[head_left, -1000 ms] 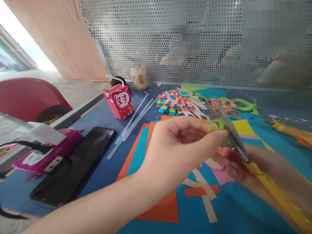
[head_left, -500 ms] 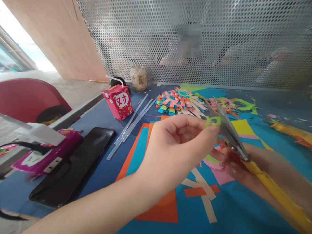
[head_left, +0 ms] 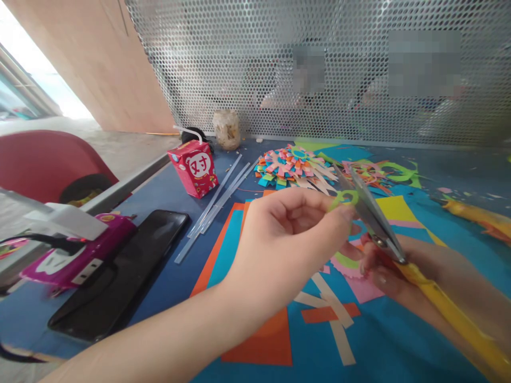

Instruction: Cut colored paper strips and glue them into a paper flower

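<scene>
Between thumb and fingers, my left hand (head_left: 287, 239) pinches a small curled piece of light green paper (head_left: 344, 199). My right hand (head_left: 403, 271) grips a pair of scissors (head_left: 375, 215) with a yellow handle; the blades point up and away, close beside the green paper. Whether the blades touch the paper I cannot tell. Beneath the hands lie pink paper (head_left: 365, 290), cream strips (head_left: 333, 298) and an orange strip (head_left: 331, 313), on a large blue sheet (head_left: 383, 340). An orange sheet (head_left: 259, 346) shows under my left wrist.
Fringed paper flowers (head_left: 293, 165) and green cut scraps (head_left: 403, 173) lie at the back. Left of my hands are clear glue sticks (head_left: 215, 207), a red drink carton (head_left: 195, 169), a black phone (head_left: 120, 274) and a purple power strip (head_left: 104, 239). A perforated metal panel (head_left: 239, 64) stands behind.
The green paper has shifted slightly in my left fingers, and the scissor blades have moved a little to the left. Otherwise both hands keep nearly the same position.
</scene>
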The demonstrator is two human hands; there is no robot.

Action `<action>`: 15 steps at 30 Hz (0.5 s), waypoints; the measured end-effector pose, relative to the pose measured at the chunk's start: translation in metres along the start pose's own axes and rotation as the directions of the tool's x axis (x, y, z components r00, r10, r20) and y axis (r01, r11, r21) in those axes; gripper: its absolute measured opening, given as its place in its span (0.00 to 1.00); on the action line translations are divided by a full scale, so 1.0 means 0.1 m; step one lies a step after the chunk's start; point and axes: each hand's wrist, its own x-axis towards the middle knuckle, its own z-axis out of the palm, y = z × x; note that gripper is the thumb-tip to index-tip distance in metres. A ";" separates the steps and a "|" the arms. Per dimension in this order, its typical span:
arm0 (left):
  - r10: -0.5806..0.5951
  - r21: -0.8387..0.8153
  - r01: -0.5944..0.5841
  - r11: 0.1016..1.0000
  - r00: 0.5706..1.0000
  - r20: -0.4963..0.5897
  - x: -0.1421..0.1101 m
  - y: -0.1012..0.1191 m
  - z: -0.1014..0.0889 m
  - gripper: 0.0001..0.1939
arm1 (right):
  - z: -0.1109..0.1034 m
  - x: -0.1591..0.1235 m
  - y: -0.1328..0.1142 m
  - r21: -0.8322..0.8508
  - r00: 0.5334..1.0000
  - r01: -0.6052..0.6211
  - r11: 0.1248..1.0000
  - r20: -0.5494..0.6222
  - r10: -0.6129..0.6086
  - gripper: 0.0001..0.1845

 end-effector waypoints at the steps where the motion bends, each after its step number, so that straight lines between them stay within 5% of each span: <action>1: 0.000 0.002 0.000 1.000 1.000 -0.006 0.00 0.00 0.00 0.05 | 0.00 -0.01 0.01 -0.006 0.999 0.009 1.000 0.038 -0.009 0.12; 15: 0.022 -0.011 -0.022 1.000 1.000 -0.012 0.02 -0.01 -0.01 0.07 | 0.00 0.00 -0.02 -0.088 1.000 0.030 0.996 0.001 -0.030 0.14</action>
